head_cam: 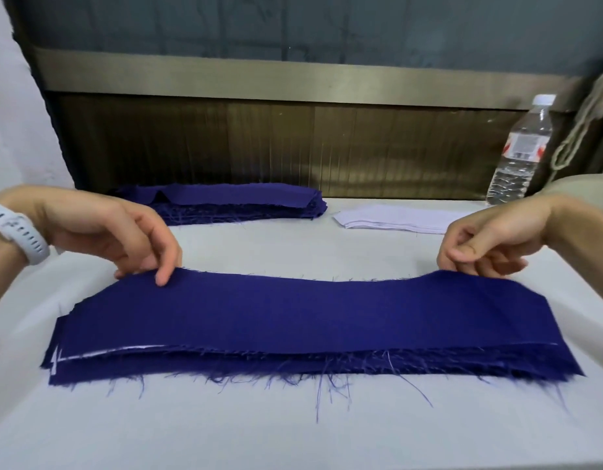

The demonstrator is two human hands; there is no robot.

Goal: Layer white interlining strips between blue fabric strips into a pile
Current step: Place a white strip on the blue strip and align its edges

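Observation:
A layered pile [293, 364] of blue strips with white interlining edges showing at its left end lies in front of me on the white table. Its top blue fabric strip [293, 313] has its far edge lifted at both ends. My left hand [117, 235] pinches the far left corner of that strip. My right hand [497, 242] pinches the far right corner. Farther back lie a stack of blue fabric strips [232, 203] at the centre left and a stack of white interlining strips [395, 218] to its right.
A clear plastic water bottle [520, 150] stands at the back right of the table [293, 432]. A dark wall panel with a metal rail [293, 76] runs behind the table. A beige cloth with cords [585, 130] hangs at the far right.

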